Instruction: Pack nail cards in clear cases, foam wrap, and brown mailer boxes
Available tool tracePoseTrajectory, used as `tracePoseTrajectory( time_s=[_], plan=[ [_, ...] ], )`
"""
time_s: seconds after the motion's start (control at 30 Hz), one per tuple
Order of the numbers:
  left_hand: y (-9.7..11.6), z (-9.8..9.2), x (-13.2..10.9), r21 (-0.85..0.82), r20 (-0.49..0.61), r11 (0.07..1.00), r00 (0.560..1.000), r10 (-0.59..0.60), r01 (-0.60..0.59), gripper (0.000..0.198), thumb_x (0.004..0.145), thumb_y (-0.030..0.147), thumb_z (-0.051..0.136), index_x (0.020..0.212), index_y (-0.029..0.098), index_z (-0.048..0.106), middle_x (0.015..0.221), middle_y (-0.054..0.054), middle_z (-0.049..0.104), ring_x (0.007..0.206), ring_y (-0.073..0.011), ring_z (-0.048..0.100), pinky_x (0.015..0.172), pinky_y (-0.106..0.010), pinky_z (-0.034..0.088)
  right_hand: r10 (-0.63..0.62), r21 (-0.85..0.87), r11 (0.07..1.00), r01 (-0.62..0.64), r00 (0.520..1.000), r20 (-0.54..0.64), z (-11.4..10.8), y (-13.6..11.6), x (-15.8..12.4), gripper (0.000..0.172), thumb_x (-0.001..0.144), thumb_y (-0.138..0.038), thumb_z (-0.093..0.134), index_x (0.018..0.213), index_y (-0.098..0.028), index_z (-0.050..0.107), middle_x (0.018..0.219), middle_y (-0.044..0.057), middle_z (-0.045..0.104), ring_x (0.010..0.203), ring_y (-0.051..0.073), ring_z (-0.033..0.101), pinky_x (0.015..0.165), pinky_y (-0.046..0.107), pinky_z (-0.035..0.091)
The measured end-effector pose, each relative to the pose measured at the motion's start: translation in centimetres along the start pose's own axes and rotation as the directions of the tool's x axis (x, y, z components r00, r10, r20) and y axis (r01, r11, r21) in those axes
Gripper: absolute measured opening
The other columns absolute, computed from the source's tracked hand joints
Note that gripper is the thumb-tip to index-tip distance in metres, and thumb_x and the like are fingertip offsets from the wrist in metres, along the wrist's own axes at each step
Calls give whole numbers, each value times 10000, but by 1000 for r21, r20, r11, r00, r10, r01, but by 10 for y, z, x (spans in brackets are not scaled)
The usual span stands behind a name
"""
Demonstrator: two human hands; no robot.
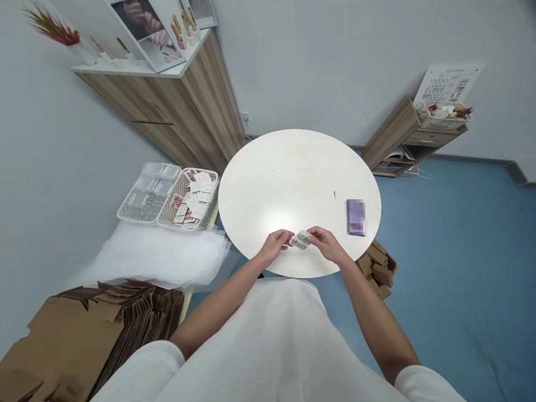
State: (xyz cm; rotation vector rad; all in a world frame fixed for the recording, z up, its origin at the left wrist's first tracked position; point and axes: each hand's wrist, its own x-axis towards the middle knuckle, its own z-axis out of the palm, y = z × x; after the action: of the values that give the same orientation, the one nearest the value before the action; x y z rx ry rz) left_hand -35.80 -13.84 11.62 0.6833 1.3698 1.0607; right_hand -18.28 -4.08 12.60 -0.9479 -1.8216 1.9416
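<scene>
Over the near edge of a round white table, both hands pinch a small silvery blister pack. My left hand grips its left end with closed fingers. My right hand grips its right end, fingers curled. A purple flat box lies on the table's right side, apart from the hands.
Left of the table stand a white basket of small packets and clear plastic trays on a white-covered surface. Flattened cardboard lies at lower left, and small brown boxes sit on the blue floor. Wooden cabinets line the wall.
</scene>
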Motion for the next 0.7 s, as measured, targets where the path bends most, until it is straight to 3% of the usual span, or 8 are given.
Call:
tracePoseTrajectory(
  time_s=[0.1, 0.2, 0.4, 0.7],
  plan=[
    [9, -9, 0, 65, 89, 995, 994, 71, -77, 341, 782, 460, 492, 903, 163, 608, 810, -39, 605, 732, -123, 568, 728, -283, 433, 24, -11, 1000, -25, 999, -23, 1, -2, 6, 275, 741, -383, 563, 936, -194, 606, 938, 53, 619, 842, 171, 566, 741, 325, 444],
    [11, -14, 3, 112, 130, 987, 986, 104, -119, 283, 726, 408, 587, 829, 145, 609, 777, -38, 608, 691, -126, 574, 708, -284, 444, 37, 13, 999, -36, 993, -110, 7, -5, 15, 316, 704, -377, 602, 957, -188, 606, 833, 35, 621, 773, 158, 570, 706, 315, 448],
    [13, -26, 10, 71, 61, 995, 996, 64, -69, 247, 718, 382, 605, 782, 144, 596, 668, -12, 598, 633, -122, 589, 695, -288, 450, 28, 126, 992, 14, 945, -326, 19, -8, 23, 341, 705, -403, 590, 970, -189, 584, 672, -18, 559, 618, 107, 533, 646, 298, 447],
    [11, -47, 20, 34, 101, 999, 994, 31, -35, 272, 690, 389, 633, 799, 141, 613, 683, -16, 600, 616, -117, 581, 697, -299, 458, 93, 193, 981, -20, 921, -378, 35, 1, 17, 323, 686, -391, 614, 946, -200, 585, 692, -21, 547, 593, 103, 551, 623, 296, 458]
  ],
)
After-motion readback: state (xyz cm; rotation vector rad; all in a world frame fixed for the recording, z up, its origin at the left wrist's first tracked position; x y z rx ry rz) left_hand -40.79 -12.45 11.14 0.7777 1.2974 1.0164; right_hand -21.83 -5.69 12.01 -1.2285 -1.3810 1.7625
